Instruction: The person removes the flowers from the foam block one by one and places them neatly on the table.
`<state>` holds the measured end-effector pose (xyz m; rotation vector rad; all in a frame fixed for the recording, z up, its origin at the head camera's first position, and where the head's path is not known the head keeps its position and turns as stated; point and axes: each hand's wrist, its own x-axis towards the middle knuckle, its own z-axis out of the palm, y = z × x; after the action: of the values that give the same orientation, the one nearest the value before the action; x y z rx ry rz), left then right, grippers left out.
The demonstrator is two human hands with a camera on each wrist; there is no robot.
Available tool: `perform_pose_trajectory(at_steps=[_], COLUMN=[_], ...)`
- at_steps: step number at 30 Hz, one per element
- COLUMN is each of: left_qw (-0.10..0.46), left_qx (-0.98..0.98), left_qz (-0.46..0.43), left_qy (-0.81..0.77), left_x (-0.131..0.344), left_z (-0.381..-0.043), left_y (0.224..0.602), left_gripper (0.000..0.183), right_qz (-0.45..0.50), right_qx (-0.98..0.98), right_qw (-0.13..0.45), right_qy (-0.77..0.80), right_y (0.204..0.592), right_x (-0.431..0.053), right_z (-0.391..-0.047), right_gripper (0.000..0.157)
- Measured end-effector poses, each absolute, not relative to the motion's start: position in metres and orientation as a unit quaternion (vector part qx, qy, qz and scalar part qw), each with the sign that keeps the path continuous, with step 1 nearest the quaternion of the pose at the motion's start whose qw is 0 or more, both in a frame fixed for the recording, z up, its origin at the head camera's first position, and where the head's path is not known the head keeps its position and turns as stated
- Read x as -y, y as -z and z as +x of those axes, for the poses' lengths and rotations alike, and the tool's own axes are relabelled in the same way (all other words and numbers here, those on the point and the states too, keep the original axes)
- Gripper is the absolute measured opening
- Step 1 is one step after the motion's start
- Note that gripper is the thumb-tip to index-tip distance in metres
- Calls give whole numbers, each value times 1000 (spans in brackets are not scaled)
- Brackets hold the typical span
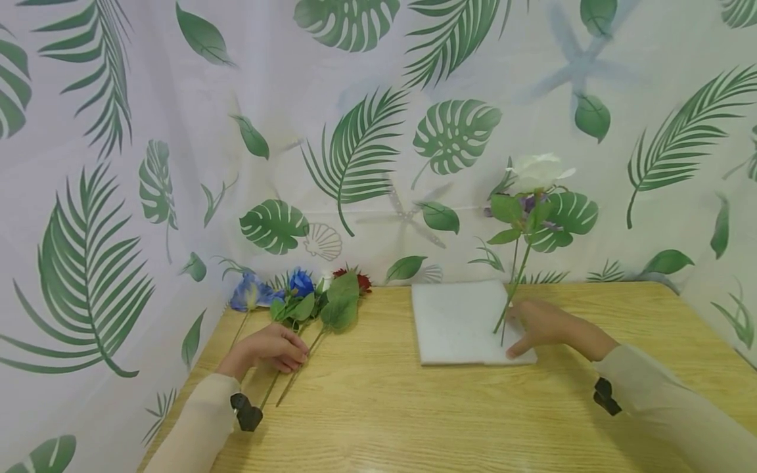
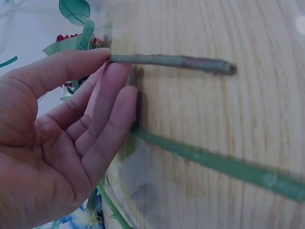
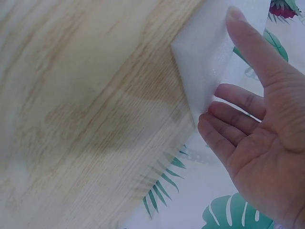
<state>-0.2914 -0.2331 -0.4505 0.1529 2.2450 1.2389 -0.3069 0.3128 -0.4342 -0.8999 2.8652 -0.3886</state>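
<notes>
In the head view my left hand (image 1: 278, 348) is at the left of the table, pinching a thin flower stem (image 2: 171, 61) between thumb and fingertips. That stem leads up to a broad green leaf (image 1: 341, 302) beside a red flower (image 1: 363, 281). Another green stem (image 2: 224, 162) runs below my fingers. My right hand (image 1: 541, 325) is at the right side of a white foam block (image 1: 455, 322), thumb on its top and loosely bent fingers by its edge. Above the block, a white rose (image 1: 539, 172) and a purple flower (image 1: 528, 202) stand on slightly leaning stems, whose lower ends meet the foam.
Blue flowers (image 1: 301, 282) and a pale blue one (image 1: 248, 292) lie at the table's back left. A leaf-printed curtain (image 1: 367, 249) hangs behind the wooden table (image 1: 378, 420). Dark devices are strapped at both wrists.
</notes>
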Motion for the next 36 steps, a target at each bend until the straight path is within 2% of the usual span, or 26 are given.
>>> perform_pose_trajectory(at_steps=[29, 36], left_qw=[300, 290], left_qx=[-825, -829], left_qz=[99, 89], left_qy=[-468, -470], left_x=[243, 242], left_z=[-290, -292], left_y=[442, 439], left_gripper=[32, 39], right_qz=[-287, -290], right_qx=[-947, -947], right_qw=[67, 61], right_qy=[127, 124], right_y=[430, 430], right_x=[-311, -310], right_z=[-305, -305], right_gripper=[70, 68])
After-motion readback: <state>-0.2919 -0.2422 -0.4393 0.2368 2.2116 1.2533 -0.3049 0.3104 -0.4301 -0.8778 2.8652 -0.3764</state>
